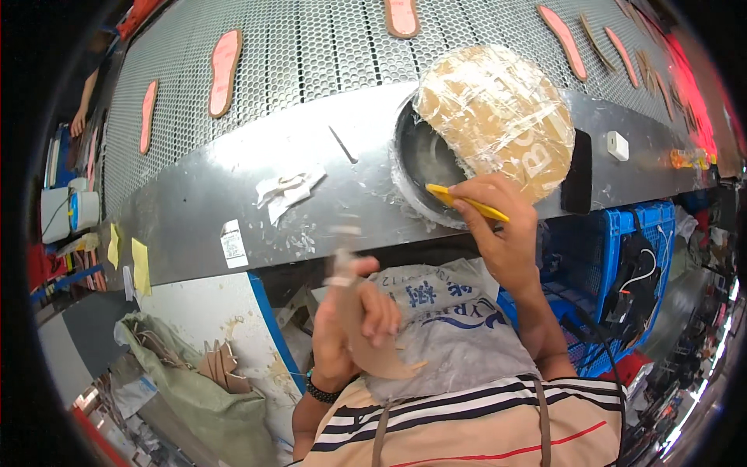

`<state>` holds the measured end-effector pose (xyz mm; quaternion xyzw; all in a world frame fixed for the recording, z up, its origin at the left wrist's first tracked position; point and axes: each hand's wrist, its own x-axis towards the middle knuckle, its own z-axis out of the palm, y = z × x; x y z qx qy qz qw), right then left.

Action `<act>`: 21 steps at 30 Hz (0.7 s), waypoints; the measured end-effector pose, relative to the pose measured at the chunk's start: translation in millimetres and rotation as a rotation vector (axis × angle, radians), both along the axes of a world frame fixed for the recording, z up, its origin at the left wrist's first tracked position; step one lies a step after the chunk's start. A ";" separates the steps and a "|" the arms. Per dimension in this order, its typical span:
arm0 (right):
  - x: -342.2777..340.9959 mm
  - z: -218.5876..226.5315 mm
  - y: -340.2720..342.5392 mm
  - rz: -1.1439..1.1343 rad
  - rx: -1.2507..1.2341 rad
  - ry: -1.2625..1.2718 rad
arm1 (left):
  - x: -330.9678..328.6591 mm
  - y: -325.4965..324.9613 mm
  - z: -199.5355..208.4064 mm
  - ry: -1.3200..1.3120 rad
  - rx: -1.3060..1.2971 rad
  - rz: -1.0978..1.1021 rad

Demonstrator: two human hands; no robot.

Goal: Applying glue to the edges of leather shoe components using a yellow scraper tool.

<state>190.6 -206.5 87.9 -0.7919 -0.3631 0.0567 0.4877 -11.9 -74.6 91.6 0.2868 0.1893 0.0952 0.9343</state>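
Head camera: the left hand (331, 336) is curling its fingers closed around a blurred brown strip (383, 363) before the grey apron (459, 342), while over the pot (400, 175) a yellow stick (442, 192) is slanting, pinched by the right hand's (506, 229) thumb and fingers.

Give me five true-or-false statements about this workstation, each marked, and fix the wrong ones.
1. The right hand holds a yellow tool. True.
2. The left hand is empty. False: it holds a thin brown piece.
3. The cardboard piece covers the whole round bowl. False: the bowl's left part is uncovered.
4. The white adapter lies to the right of the black flat object. True.
5. The crumpled white paper lies inside the bowl. False: it lies on the metal ledge, left of the bowl.
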 end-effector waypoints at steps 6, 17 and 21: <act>-3.3 1.2 3.9 -0.032 0.028 0.105 | -17.6 28.8 -18.1 -0.079 0.445 -0.281; 1.0 8.7 1.7 -0.026 0.164 0.260 | -3.7 53.5 -5.1 0.502 0.868 0.093; -9.7 32.7 2.2 0.125 0.319 0.174 | 21.1 40.0 3.1 0.462 0.602 0.166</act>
